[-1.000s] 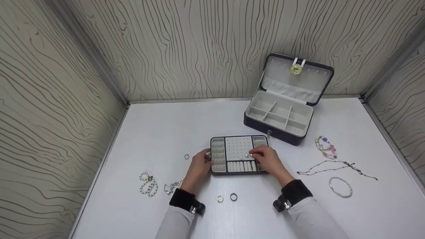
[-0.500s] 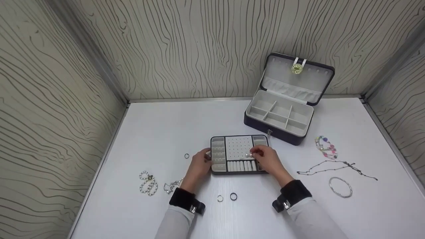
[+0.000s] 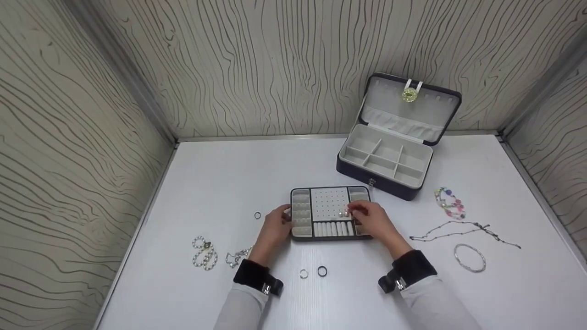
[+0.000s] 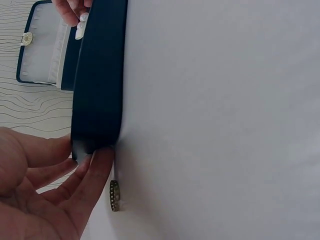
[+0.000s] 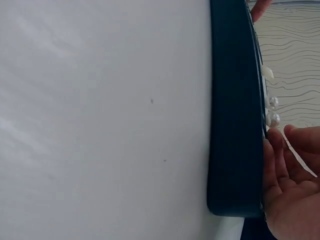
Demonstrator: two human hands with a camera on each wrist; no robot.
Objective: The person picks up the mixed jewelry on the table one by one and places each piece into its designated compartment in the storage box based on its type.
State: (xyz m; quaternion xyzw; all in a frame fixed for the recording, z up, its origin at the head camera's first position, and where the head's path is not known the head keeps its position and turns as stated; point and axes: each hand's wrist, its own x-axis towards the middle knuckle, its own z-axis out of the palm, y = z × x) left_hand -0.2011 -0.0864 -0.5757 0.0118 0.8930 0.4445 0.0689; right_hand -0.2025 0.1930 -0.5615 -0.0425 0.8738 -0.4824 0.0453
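Note:
A dark-edged jewelry tray point(image 3: 330, 239) lies on the white table, with side compartments, a perforated earring panel point(image 3: 328, 199) and white ring rolls point(image 3: 331, 229). My left hand point(image 3: 275, 225) holds its left end; in the left wrist view, the thumb is at the upper edge and the other fingers lower at the end wall point(image 4: 97, 135). Two pearl earrings sit side by side at the panel's lower right, the nearer pearl point(image 5: 272, 119) right by the fingertips of my right hand point(image 3: 372, 220). That hand's thumb and forefinger are apart, with nothing between them, over the tray's right side.
Behind stands an open jewelry box point(image 3: 385, 158) with a brooch point(image 3: 409, 95) in its lid. Right lie a beaded bracelet point(image 3: 449, 203), a thin necklace point(image 3: 451, 229) and a bangle point(image 3: 470, 258). Left are pearl strands point(image 3: 204, 254), a chain point(image 3: 234, 259) and a ring point(image 3: 257, 215); two rings point(image 3: 322, 271) lie in front.
My right hand's fingertips have drawn slightly right, off the pearl earring, so both pearls now show fully. The left hand and tray have stayed in place.

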